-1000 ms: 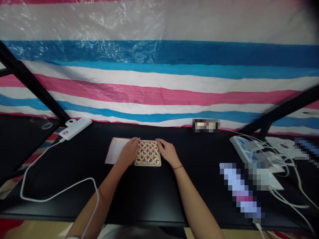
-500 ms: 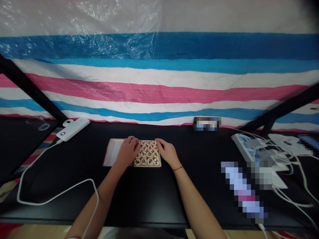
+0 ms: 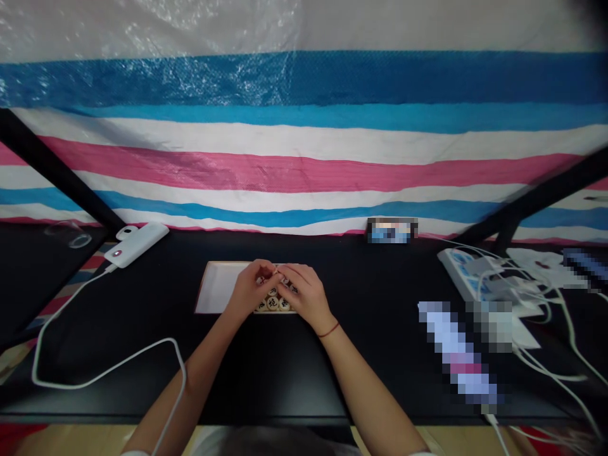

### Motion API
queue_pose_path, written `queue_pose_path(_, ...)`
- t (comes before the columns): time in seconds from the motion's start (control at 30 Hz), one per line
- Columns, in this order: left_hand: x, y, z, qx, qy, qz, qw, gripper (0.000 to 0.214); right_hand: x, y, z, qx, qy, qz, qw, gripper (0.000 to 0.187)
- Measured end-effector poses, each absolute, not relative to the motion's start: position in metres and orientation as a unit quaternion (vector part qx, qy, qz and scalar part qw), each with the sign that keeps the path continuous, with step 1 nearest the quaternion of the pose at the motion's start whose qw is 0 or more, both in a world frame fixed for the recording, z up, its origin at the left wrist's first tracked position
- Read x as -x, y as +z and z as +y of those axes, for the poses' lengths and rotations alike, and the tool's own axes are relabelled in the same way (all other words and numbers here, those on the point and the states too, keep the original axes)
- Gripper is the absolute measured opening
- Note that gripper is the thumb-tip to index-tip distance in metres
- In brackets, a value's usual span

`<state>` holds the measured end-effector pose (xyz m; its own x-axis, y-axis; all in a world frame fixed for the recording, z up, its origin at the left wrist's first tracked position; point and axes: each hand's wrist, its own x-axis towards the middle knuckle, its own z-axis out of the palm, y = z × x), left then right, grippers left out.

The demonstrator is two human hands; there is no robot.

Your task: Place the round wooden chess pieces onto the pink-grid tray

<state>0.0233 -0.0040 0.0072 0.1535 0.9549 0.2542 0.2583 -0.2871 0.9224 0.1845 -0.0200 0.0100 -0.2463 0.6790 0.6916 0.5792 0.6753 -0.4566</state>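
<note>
Round wooden Chinese chess pieces [image 3: 272,303] with red and black characters lie in rows inside a shallow box [image 3: 279,312]. My left hand [image 3: 251,285] is over the box's left side, its fingers curled toward the thumb at the far rows. Whatever its fingertips pinch, if anything, is hidden. My right hand [image 3: 306,291] lies across the box's right side, fingers stretched to the left and thumb apart from them. The fingertips of both hands meet above the far rows and cover several pieces. Left of the box is a flat lid [image 3: 216,291] with a white inside.
On the black table [image 3: 275,367], a white power bank [image 3: 137,244] with a cable stands back left. A power strip [image 3: 458,272] with tangled cables is at the right, near a blurred phone-like object [image 3: 458,354]. Striped plastic sheeting [image 3: 304,171] hangs behind.
My right hand has moved left from the box's right edge onto the pieces, meeting my left hand. My left hand's fingers have curled more. The view has shifted slightly.
</note>
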Motion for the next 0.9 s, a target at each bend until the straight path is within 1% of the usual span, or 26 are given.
queue_pose_path(0.03, -0.022, 0.008, -0.003, -0.668, 0.451, 0.459, 0.372, 0.016, -0.187, 0.010, -0.019, 0.405, 0.048, -0.782, 0.471, 0.023)
queue_pose_path(0.1, -0.016, 0.007, 0.000, -0.706, 0.431, 0.468, 0.311, 0.019, -0.195, 0.010, -0.015, 0.436, 0.031, -0.754, 0.490, 0.021)
queue_pose_path(0.2, -0.005, 0.004, 0.007, -0.758, 0.384, 0.508, 0.142, 0.020, -0.218, 0.003, -0.004, 0.529, -0.003, -0.669, 0.522, 0.020)
queue_pose_path(0.23, -0.002, 0.001, 0.009, -0.763, 0.361, 0.527, 0.102, 0.020, -0.226, -0.001, 0.000, 0.563, -0.009, -0.645, 0.517, 0.020)
queue_pose_path(0.3, 0.002, -0.002, 0.012, -0.764, 0.312, 0.562, 0.055, 0.020, -0.241, -0.011, 0.006, 0.620, 0.003, -0.635, 0.461, 0.018)
queue_pose_path(0.4, 0.003, -0.005, 0.012, -0.771, 0.247, 0.586, 0.030, 0.020, -0.252, -0.023, 0.010, 0.680, 0.053, -0.650, 0.336, 0.014)
queue_pose_path(0.47, 0.002, -0.004, 0.011, -0.776, 0.223, 0.589, 0.019, 0.021, -0.252, -0.026, 0.010, 0.694, 0.057, -0.648, 0.308, 0.016)
queue_pose_path(0.6, 0.000, -0.001, 0.009, -0.777, 0.208, 0.595, -0.005, 0.021, -0.238, -0.019, 0.005, 0.647, 0.042, -0.663, 0.373, 0.022)
queue_pose_path(0.73, -0.002, -0.001, 0.009, -0.777, 0.192, 0.599, -0.023, 0.022, -0.219, -0.014, 0.002, 0.573, 0.122, -0.692, 0.421, 0.029)
queue_pose_path(0.8, -0.004, 0.000, 0.009, -0.778, 0.179, 0.602, -0.035, 0.024, -0.211, -0.015, 0.001, 0.559, 0.163, -0.688, 0.432, 0.030)
queue_pose_path(0.9, -0.007, 0.003, 0.008, -0.778, 0.156, 0.608, -0.041, 0.026, -0.206, -0.018, 0.000, 0.550, 0.192, -0.682, 0.443, 0.031)
